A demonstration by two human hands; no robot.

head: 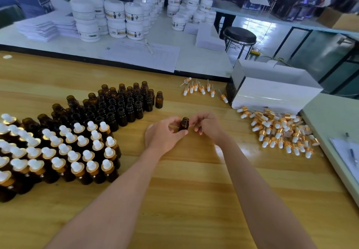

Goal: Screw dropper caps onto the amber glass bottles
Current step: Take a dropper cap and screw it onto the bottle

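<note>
An uncapped amber bottle [184,124] stands upright between my hands at the middle of the wooden table [194,190]. My left hand [165,136] grips its side with thumb and fingers. My right hand [208,125] touches its other side with curled fingers; nothing else shows in it. Many open amber bottles [120,104] stand grouped at the left. In front of them stand capped bottles [73,151] with white bulbs and gold collars. A pile of loose dropper caps [279,132] lies at the right, and a few more dropper caps [202,88] lie farther back.
A white cardboard box [272,91] sits at the table's back right, beside the cap pile. A pale board with papers and a pen [349,151] lies at the right edge. White jars [116,17] and paper sheets cover the far table. A black stool [240,34] stands behind.
</note>
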